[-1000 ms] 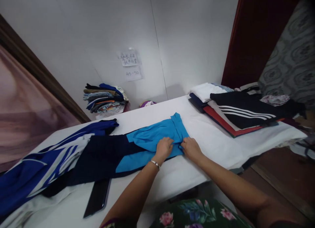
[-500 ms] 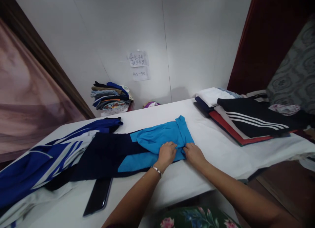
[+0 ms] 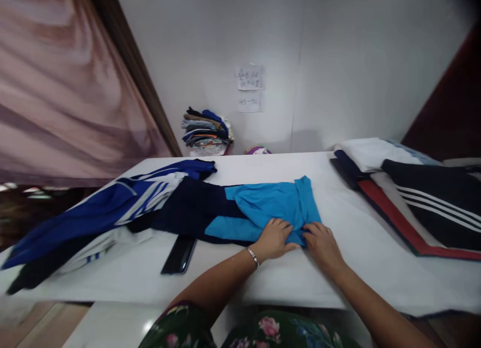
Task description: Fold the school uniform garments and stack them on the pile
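A navy garment with bright-blue panels (image 3: 263, 200), which looks like a jacket, lies lengthwise on the white-covered table (image 3: 361, 268). At its right end is a raised, collar-like blue band (image 3: 306, 198). My left hand (image 3: 276, 238), with a silver bracelet at the wrist, rests on the near edge of the blue part, fingers over the cloth and thumb apart. Just right of it, my right hand (image 3: 323, 245) is closed on the near corner of the band. Its fingertips are partly hidden against the fabric.
Blue-and-white striped clothes (image 3: 112, 203) lie to the left, touching the navy end. A dark phone (image 3: 179, 255) sits on the near side. Folded clothes (image 3: 432, 203) are stacked at right. Another clothes pile (image 3: 206, 132) stands beyond the table, below paper notes (image 3: 251, 87) on the wall.
The view has swung to the left, so everything appears shifted right. My left thumb now shows spread from the fingers. Both hands stay at the same end of the garment.
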The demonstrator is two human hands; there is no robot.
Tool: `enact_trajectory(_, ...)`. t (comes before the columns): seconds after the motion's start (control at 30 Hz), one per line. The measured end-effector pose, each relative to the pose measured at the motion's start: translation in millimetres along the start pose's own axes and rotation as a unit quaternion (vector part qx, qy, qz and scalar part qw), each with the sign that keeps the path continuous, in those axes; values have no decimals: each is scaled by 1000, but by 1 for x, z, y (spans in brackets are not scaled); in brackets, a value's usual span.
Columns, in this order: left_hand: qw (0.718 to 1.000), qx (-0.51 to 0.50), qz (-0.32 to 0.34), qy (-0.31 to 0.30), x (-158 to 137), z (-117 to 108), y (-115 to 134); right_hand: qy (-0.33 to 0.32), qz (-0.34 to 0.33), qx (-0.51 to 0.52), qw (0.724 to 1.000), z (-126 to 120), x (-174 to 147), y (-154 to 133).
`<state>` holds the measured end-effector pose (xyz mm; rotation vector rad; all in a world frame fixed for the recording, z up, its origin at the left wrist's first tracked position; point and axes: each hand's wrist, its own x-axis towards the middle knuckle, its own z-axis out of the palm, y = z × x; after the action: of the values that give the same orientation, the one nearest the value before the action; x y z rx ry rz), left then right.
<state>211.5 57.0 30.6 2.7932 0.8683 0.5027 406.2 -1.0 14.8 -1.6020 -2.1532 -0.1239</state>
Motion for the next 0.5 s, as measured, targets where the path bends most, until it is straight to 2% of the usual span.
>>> enact_trajectory(0.1,1000,5,8,2,-4,5,-2,34,-16,124,992,4,-5,15)
enact_trajectory(0.13,1000,18,11,-1,-4,6,-2,55,0,172,984,4,-7,23)
enact_trajectory(0.17,999,33,12,-5,-4,7,-3,77,37,210,974,3,-9,32)
enact_trajectory(0.23,998,67,15,-16,-3,9,-2,110,167,254,946,-1,-9,50)
enact_trajectory(0.33,995,99,17,-17,-1,12,-2,70,364,321,872,-8,2,67)
enact_trajectory(0.4,994,108,16,-9,0,14,-2,10,428,391,815,-11,15,66)
enact_trajectory(0.5,995,103,-3,-5,2,14,-2,-43,466,472,747,-13,34,55)
